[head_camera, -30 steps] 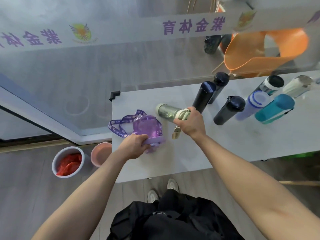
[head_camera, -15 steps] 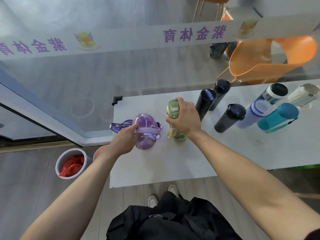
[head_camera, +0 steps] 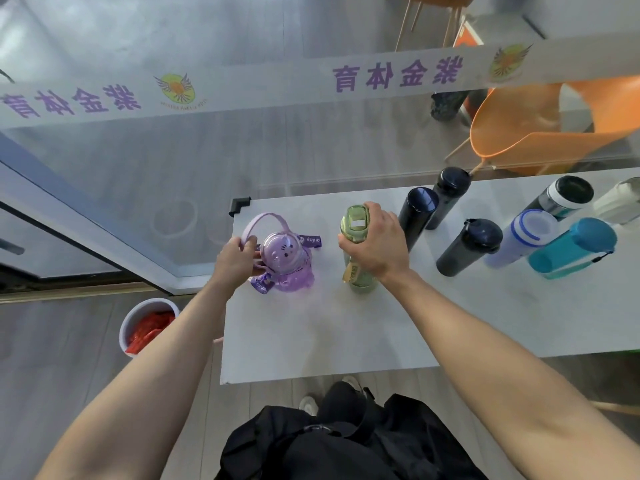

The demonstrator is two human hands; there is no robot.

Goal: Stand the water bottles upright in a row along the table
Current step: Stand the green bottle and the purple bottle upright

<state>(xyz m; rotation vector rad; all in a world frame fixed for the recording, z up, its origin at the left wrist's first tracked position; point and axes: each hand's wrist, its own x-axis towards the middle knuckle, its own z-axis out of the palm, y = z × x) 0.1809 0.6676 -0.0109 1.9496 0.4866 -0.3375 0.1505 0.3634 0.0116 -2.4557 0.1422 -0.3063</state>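
A purple bottle [head_camera: 285, 261] with a cat-face lid and a strap stands upright near the left end of the white table [head_camera: 346, 327]. My left hand [head_camera: 235, 259] holds its side and handle. To its right a green bottle [head_camera: 356, 233] stands upright, gripped around the neck by my right hand [head_camera: 375, 245]. Further right stand several more bottles: two tall dark ones [head_camera: 420, 213], a black one [head_camera: 469, 245], a white and blue one [head_camera: 523, 237], a teal one [head_camera: 573, 247], a black and white one [head_camera: 562, 197] and a pale one [head_camera: 620, 202].
A glass wall with purple lettering runs behind the table. An orange chair [head_camera: 554, 123] sits beyond it at the right. On the floor to the left stands a white bucket [head_camera: 147, 325] with red contents. The table's near edge lies in front of my feet.
Both bottles went from lying on the table to upright. The purple bottle's handle now points away, and my left hand shifted to its left side.
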